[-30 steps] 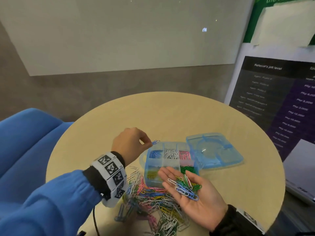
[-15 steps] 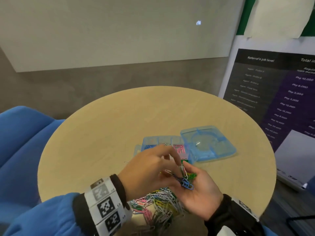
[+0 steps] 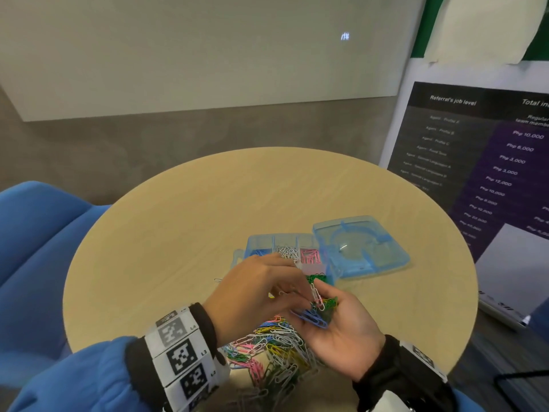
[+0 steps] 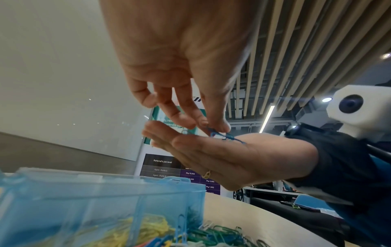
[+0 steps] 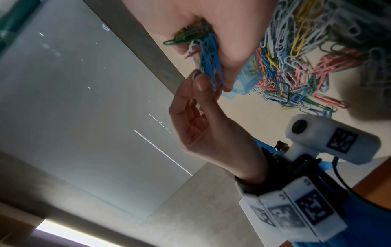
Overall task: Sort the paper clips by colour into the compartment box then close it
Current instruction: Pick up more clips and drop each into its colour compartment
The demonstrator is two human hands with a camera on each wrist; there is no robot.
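Resting palm-up above the near edge of the round surface [image 3: 178, 221], the right hand [image 3: 341, 331], cupping a small bunch of paper clips [image 3: 318, 310], blue, green and white, with fingers relaxed and spread. Reaching in from the left, the left hand [image 3: 252, 289], its grip pressed together on a blue clip [image 4: 220, 135] lying in that palm, thumb and forefinger pinching it while the other fingers [image 4: 167, 107] are curling loosely beside. Lying on the surface just beneath both hands, a loose heap of mixed clips [image 3: 273, 346]: pink, yellow, white, green, blue. Sitting just beyond the hands, the translucent blue compartment box [image 3: 258, 243], open, with its lid [image 3: 361, 246] lying flat to the right, touching the box. Showing in the far row, blue, white and pink clips in separate compartments; green ones in a nearer compartment at the right, yellow ones visible through the box wall [image 4: 95, 200] in the left wrist view. Standing at the left, a blue chair [image 3: 32, 233]; leaning at the right, a dark poster [image 3: 475, 162].
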